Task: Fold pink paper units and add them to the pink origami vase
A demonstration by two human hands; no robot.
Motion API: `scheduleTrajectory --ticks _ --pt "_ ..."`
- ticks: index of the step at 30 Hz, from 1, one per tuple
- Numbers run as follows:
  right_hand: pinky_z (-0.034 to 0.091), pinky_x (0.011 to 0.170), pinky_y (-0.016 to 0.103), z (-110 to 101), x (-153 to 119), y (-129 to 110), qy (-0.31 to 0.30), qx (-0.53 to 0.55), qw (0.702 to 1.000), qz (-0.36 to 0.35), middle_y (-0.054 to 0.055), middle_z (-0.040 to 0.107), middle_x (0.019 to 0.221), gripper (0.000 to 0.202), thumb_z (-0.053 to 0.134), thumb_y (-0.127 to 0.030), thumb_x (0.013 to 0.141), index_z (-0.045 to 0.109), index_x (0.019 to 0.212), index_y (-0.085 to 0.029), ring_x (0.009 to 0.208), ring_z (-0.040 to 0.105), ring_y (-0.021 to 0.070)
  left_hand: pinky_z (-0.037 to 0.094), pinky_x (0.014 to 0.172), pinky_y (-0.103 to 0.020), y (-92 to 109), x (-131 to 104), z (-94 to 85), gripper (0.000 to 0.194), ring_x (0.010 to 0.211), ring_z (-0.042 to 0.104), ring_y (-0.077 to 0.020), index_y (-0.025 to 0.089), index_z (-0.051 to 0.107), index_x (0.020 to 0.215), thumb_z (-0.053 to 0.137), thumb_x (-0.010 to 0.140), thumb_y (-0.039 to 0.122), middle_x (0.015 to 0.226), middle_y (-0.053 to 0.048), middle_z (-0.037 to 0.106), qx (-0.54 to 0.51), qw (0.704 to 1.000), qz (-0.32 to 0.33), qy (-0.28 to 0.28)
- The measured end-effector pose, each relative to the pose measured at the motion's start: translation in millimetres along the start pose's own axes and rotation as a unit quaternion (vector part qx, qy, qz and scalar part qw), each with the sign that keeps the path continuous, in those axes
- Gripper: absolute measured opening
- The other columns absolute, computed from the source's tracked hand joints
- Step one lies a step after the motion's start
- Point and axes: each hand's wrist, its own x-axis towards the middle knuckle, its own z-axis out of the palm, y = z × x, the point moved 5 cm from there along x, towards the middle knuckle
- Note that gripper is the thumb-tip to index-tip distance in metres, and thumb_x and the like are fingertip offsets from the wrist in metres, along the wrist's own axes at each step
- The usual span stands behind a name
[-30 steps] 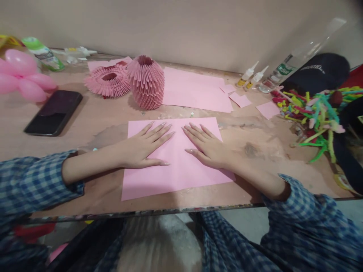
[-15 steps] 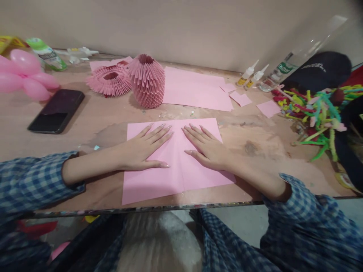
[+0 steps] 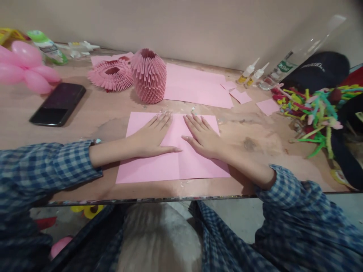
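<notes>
A pink sheet of paper [image 3: 153,166] lies flat on the wooden table in front of me, with a faint crease running down its middle. My left hand [image 3: 154,138] rests palm down on the sheet's left half, fingers stretched toward the far edge and thumb pointing at the crease. On the right half lies my right hand [image 3: 204,138], also flat, its fingers angled up and to the left. Neither hand grips anything. Behind the sheet stand a pink folded-paper vase [image 3: 149,81] and a flatter ring of folded paper [image 3: 111,75].
A black phone [image 3: 58,104] and pink balloons [image 3: 31,68] are at the left. More pink paper [image 3: 195,85] lies at the back. Small glue bottles [image 3: 252,73], a clear plastic bottle [image 3: 286,66], a dark cap [image 3: 317,71] and coloured pipe cleaners [image 3: 314,113] crowd the right.
The pink sheet has shifted slightly and sits straighter to the table edge. Both hands remain flat on it; the left thumb has moved right, nearer the crease.
</notes>
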Motion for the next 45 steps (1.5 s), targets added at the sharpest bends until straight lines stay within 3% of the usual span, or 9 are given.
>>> scheduleTrajectory --ticks 14,20,23,27,29,32,34,37,45 --pt "0.013 0.143 0.065 -0.7 -7.0 -6.2 0.008 -0.016 0.999 0.044 0.020 0.018 0.188 0.096 0.018 -0.074 0.112 0.021 0.181 -0.006 0.178 0.012 0.0373 0.010 0.144 -0.059 0.1 -6.8 -0.4 0.146 0.176 0.009 -0.0474 -0.005 0.011 0.177 0.033 0.087 0.108 0.184 -0.033 0.005 -0.032 0.999 -0.007 0.032" --pt "0.011 0.145 0.059 -3.1 -4.9 -2.9 -0.013 -0.016 0.999 0.036 0.019 0.016 0.188 0.098 0.022 -0.074 0.112 0.021 0.180 -0.003 0.178 0.012 0.0358 0.004 0.145 -0.059 -3.9 -4.3 -0.9 0.154 0.176 -0.006 -0.0469 -0.004 0.000 0.177 0.037 0.081 0.110 0.185 -0.029 -0.009 -0.015 0.999 -0.033 -0.016" --pt "0.010 0.145 0.062 -10.5 5.2 2.6 0.002 -0.017 1.000 0.014 0.015 0.023 0.188 0.091 0.021 -0.071 0.114 0.027 0.179 -0.008 0.178 0.016 0.0329 0.004 0.145 -0.060 -3.9 -5.5 -5.8 0.153 0.175 -0.007 -0.0472 -0.002 0.000 0.178 0.039 0.081 0.110 0.186 -0.028 -0.009 -0.019 1.000 -0.003 -0.015" --pt "0.001 0.146 0.060 -27.7 16.4 -5.0 0.091 -0.081 0.992 -0.024 0.012 0.039 0.184 0.080 0.021 -0.063 0.116 0.044 0.174 -0.013 0.176 0.024 0.0311 0.006 0.146 -0.053 6.6 -12.2 -10.1 0.134 0.177 0.002 -0.0411 0.001 0.009 0.179 0.036 0.093 0.102 0.187 -0.025 -0.001 -0.017 0.997 0.070 0.025" --pt "0.005 0.146 0.060 -27.1 16.2 -13.0 0.089 -0.076 0.993 -0.026 0.015 0.042 0.182 0.078 0.021 -0.059 0.116 0.046 0.172 -0.010 0.175 0.028 0.0320 0.007 0.147 -0.052 10.3 -14.5 -6.0 0.128 0.177 0.003 -0.0389 0.001 0.013 0.179 0.030 0.097 0.098 0.186 -0.025 0.000 -0.014 0.996 0.086 0.023" --pt "0.014 0.145 0.062 -11.3 9.3 -19.8 0.006 -0.027 1.000 0.003 0.024 0.027 0.185 0.088 0.025 -0.062 0.115 0.032 0.176 0.001 0.177 0.021 0.0364 0.007 0.147 -0.053 9.2 -15.7 4.6 0.133 0.177 0.000 -0.0398 -0.002 0.010 0.178 0.025 0.095 0.101 0.185 -0.026 -0.005 -0.019 0.997 0.070 -0.017" --pt "0.011 0.144 0.062 -1.2 2.6 -21.4 -0.026 -0.013 1.000 0.013 0.024 0.014 0.188 0.093 0.025 -0.066 0.115 0.022 0.178 0.002 0.178 0.010 0.0377 0.006 0.147 -0.055 7.7 -16.8 9.2 0.140 0.177 -0.002 -0.0416 -0.003 0.006 0.178 0.026 0.091 0.105 0.185 -0.026 -0.008 -0.023 0.997 0.060 -0.031" --pt "0.004 0.144 0.063 4.6 -4.1 -19.7 -0.007 -0.009 1.000 0.011 0.021 0.011 0.188 0.093 0.020 -0.069 0.114 0.019 0.180 -0.003 0.178 0.005 0.0359 0.005 0.146 -0.058 8.0 -19.3 10.1 0.145 0.177 -0.002 -0.0436 -0.003 0.006 0.178 0.029 0.088 0.108 0.185 -0.028 -0.006 -0.026 0.997 0.067 -0.010" --pt "0.007 0.145 0.061 5.2 -7.4 -18.2 0.000 -0.021 1.000 0.014 0.017 0.012 0.189 0.089 0.019 -0.067 0.115 0.018 0.182 -0.007 0.178 0.007 0.0354 0.002 0.145 -0.059 12.2 -24.6 14.0 0.159 0.176 -0.004 -0.0464 -0.004 0.002 0.177 0.035 0.076 0.115 0.184 -0.030 -0.009 -0.028 0.998 0.048 -0.010"
